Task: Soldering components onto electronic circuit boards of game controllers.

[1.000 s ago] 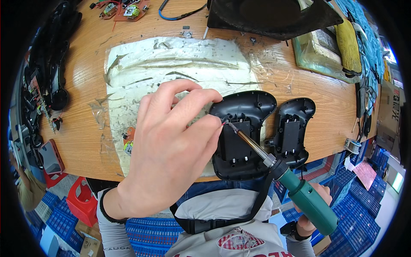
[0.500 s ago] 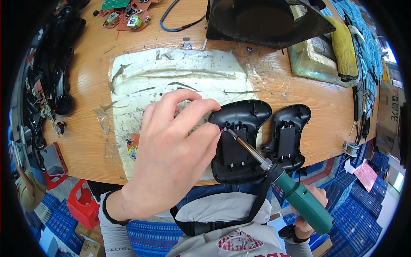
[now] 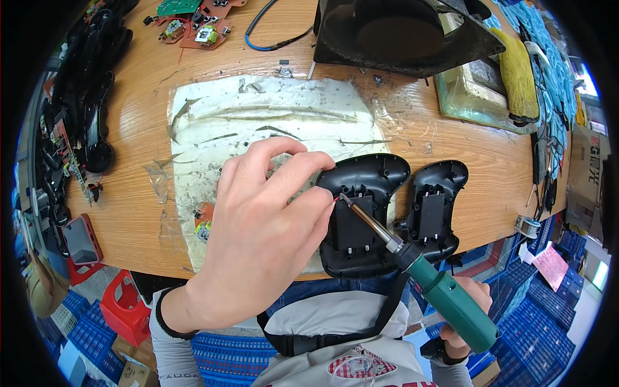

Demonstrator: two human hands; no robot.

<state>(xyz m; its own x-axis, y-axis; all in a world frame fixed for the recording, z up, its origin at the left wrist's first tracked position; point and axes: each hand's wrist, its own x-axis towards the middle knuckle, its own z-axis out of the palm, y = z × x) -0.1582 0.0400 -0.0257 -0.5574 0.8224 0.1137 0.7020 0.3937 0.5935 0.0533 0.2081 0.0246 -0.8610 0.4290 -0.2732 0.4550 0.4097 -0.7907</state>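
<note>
A black game-controller shell (image 3: 371, 187) lies inside-up on the wooden bench (image 3: 129, 193), near its front edge. My left hand (image 3: 264, 238) rests over the shell's left side, its fingertips pinching something small and red at the shell's edge. My right hand (image 3: 461, 319) grips a green-handled soldering iron (image 3: 445, 300); its metal tip touches the shell just beside my left fingertips. A second black shell (image 3: 435, 206) lies right beside the first one.
A stained white mat (image 3: 258, 122) covers the bench middle, with a small orange circuit board (image 3: 204, 216) on it. Black shells pile at the left (image 3: 87, 103). Circuit boards (image 3: 193, 22), a black fume hood (image 3: 400, 32), a sponge tray (image 3: 483, 90) sit behind. Blue crates (image 3: 84, 316) stand below.
The view has shifted slightly. My left hand stays on the shell, and the iron's tip has stayed at the same spot by my fingertips.
</note>
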